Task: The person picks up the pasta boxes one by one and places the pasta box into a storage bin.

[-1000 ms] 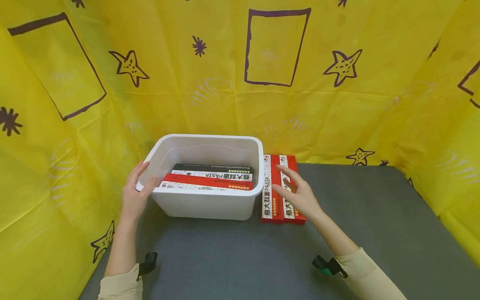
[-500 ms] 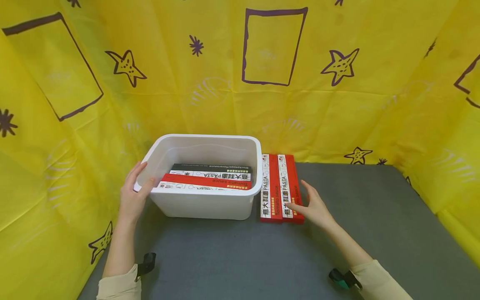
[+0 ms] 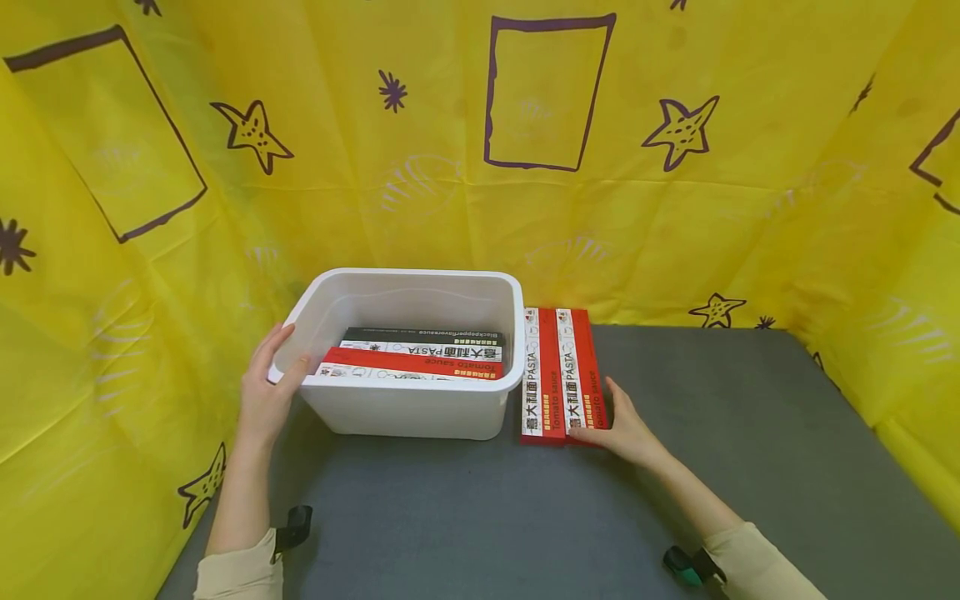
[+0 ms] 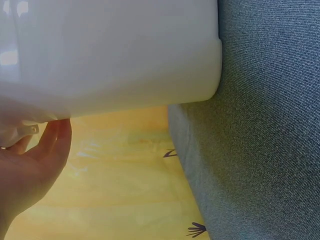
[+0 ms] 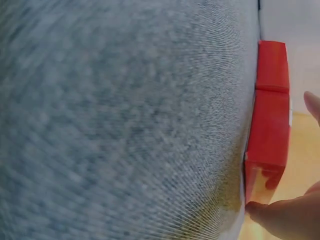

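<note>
My left hand (image 3: 267,398) holds the left rim of a white plastic bin (image 3: 408,412), thumb over the edge and fingers outside. The left wrist view shows those fingers against the bin's wall. Inside lie a black pasta box (image 3: 427,335) and a red-and-white tomato sauce pasta box (image 3: 412,362). Two more red-and-white boxes lie side by side right of the bin: a left pasta box (image 3: 551,358) and a right pasta box (image 3: 579,354). My right hand (image 3: 636,435) is at the right box's near corner. One fingertip (image 5: 257,210) reaches its base by the table; the thumb stays apart above it.
A dark grey cloth (image 3: 465,517) covers the table. Yellow printed curtain (image 3: 450,217) encloses the back and both sides, close behind the bin and boxes. A black band with a small device (image 3: 686,567) is on the right wrist, another (image 3: 294,529) on the left.
My right hand has moved from over the two boxes to the right and nearer, then down along the right box's outer side. The left hand keeps its hold on the bin.
</note>
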`<state>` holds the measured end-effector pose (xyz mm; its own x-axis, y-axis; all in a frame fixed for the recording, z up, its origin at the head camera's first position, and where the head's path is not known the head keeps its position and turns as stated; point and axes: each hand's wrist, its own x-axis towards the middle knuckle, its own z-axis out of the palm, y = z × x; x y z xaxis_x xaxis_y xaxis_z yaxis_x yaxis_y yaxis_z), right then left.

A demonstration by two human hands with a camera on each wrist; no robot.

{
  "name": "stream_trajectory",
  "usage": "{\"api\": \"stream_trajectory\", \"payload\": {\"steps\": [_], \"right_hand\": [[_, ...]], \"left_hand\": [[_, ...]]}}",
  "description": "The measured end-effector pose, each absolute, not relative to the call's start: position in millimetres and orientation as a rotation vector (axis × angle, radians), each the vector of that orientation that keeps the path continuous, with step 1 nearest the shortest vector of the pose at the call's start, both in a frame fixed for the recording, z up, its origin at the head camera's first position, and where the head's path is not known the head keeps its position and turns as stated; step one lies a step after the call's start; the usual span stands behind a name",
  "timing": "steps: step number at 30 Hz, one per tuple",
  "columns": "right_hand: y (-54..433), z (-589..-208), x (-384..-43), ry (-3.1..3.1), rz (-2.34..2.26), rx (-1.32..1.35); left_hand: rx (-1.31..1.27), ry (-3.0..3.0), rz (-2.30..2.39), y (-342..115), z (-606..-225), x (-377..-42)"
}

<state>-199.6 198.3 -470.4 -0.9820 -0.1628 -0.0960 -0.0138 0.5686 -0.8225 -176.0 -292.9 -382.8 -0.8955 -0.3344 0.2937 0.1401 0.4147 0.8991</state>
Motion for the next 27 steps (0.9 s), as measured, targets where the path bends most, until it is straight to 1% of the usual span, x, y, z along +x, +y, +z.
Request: {"api": "stream_trajectory", "payload": {"steps": [5, 11, 27], "right_hand": [[196.2, -475.6, -200.4, 2.606, -1.403, -0.145], [193.9, -480.5, -203.4, 2.613, -1.456, -0.213], [192.8, -480.5, -205.6, 2.638, -1.489, -0.281]], "left_hand": [[0.174, -2.262, -1.482, -294.2, -384.2, -176.9], [0.164, -2.265, -1.480, -295.1, -385.5, -177.9], [0.170, -2.258, -1.490, -295.2, -385.6, -177.2]]}}
